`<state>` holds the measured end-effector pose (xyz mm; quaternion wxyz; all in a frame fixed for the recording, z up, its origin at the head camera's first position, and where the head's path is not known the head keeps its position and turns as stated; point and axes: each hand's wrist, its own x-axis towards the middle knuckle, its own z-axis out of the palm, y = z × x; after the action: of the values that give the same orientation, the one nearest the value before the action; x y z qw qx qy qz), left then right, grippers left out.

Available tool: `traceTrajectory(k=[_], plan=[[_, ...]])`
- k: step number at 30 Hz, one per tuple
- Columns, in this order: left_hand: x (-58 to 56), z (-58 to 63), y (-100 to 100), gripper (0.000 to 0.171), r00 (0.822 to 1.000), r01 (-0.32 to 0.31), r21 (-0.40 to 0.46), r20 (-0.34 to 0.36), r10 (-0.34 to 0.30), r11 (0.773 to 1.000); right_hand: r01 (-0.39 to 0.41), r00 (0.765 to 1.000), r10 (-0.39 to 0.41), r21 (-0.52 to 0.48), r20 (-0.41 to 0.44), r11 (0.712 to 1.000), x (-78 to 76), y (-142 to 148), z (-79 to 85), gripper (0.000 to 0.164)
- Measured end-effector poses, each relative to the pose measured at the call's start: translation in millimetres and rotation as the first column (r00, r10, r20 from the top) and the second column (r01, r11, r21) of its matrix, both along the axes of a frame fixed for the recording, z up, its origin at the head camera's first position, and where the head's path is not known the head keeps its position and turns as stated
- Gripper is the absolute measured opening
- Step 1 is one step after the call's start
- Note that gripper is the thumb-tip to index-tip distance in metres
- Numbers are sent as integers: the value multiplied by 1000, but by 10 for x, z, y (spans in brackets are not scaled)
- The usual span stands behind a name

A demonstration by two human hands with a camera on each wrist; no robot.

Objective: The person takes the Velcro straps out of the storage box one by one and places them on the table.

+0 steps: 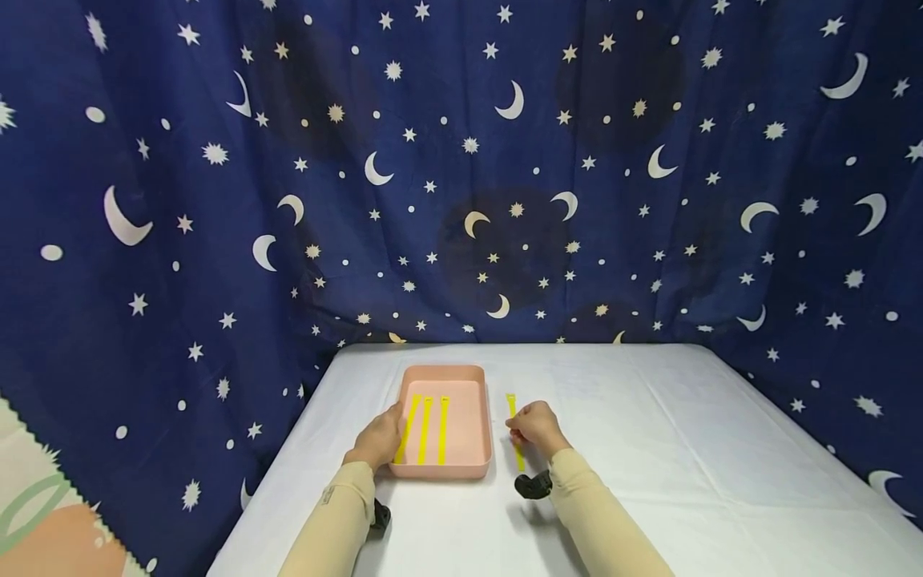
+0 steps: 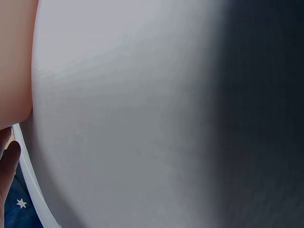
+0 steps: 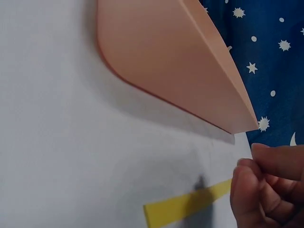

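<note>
A pink tray (image 1: 469, 449) stands on the white table, with several flat yellow straps (image 1: 443, 433) lying side by side in its left part. My left hand (image 1: 378, 439) rests against the tray's left side; in the left wrist view its fingertips (image 2: 13, 152) are fairly straight beside the outer wall. To the right of the tray, another yellow strap (image 1: 518, 458) with a slotted head lies on the table. My right hand (image 1: 538, 426) is over its middle, thumb and forefinger together and the other fingers curled. Whether they pinch the strap is hidden.
The white tablecloth (image 1: 692, 449) spreads far to the right. A dark blue curtain (image 1: 461, 184) with moons and stars hangs behind and beside the table. Black wrist cameras (image 1: 534, 485) sit below the cuffs. Patterned fabric (image 1: 58, 513) shows at the lower left.
</note>
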<state>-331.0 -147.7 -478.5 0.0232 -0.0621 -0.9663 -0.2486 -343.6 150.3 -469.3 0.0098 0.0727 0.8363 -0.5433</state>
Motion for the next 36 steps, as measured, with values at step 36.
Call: traceTrajectory(k=[36], plan=[[-4, 35, -7, 47, 1000, 1, -13, 10, -1, 1000, -58, 997, 50, -135, -67, 989, 32, -406, 222, 9]])
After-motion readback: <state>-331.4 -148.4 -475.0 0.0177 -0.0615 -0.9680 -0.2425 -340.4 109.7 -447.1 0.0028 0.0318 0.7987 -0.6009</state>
